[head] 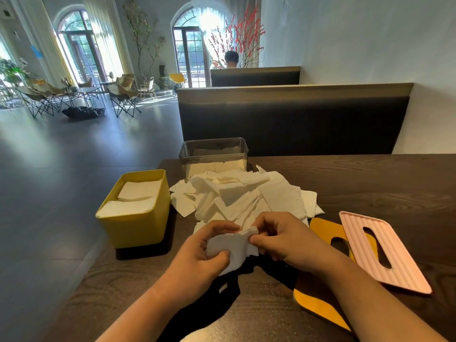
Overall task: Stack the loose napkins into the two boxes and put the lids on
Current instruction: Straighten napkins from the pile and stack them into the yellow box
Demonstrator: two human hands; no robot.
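Fingers [219, 227] of left hand [197, 257] and right hand [278, 240] pinch a white napkin [234, 245] over the surface [370, 183]; napkin pile [246, 193] at 12 o'clock; yellow box [133, 225] at 10 o'clock; yellow lid [320, 230], pink lid [380, 250] at 3 o'clock.

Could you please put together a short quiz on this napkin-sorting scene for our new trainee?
1. True or false: the pink lid lies partly over the yellow lid.
2. What do the left hand and the right hand hold between them? A) a lid B) white napkins C) nothing
3. Fill in: seen from the person, the yellow box stands to the ___ of the loose napkin pile.
Key: 1 true; 2 B; 3 left.
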